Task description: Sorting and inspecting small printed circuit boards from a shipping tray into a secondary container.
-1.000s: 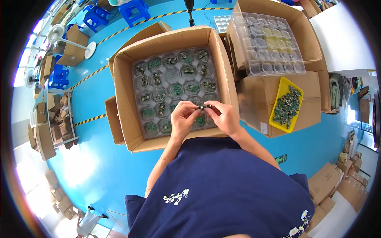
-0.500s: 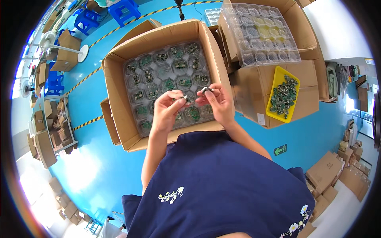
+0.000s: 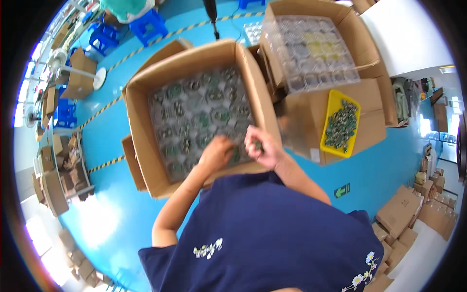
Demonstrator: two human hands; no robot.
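A clear plastic tray [image 3: 194, 102] lies in the open cardboard box [image 3: 266, 104], its cells holding several small green-and-metal electronic parts [image 3: 220, 115]. My left hand [image 3: 217, 153] reaches down over the tray's near rows, its fingers drawn together and pointing into a cell. Motion blur and the hand's back hide what is between those fingertips. Just right of it, above the box's near right corner, my right hand [image 3: 266, 150] is curled closed around a small green electronic part [image 3: 257, 145].
Right of the box, a yellow tray [image 3: 325, 134] of loose green-and-metal parts sits on a closed carton [image 3: 301, 109]. Behind it, clear empty trays [image 3: 311, 53] lean in another open box [image 3: 362, 41]. A dark pole [image 3: 211, 14] stands beyond. Blue stools [image 3: 147, 27] and a white fan [image 3: 99, 78] are far left.
My hands, each pinching a small part close together before, have separated in height. The left dips toward the tray; the right has curled its fingers in. The view has shifted slightly.
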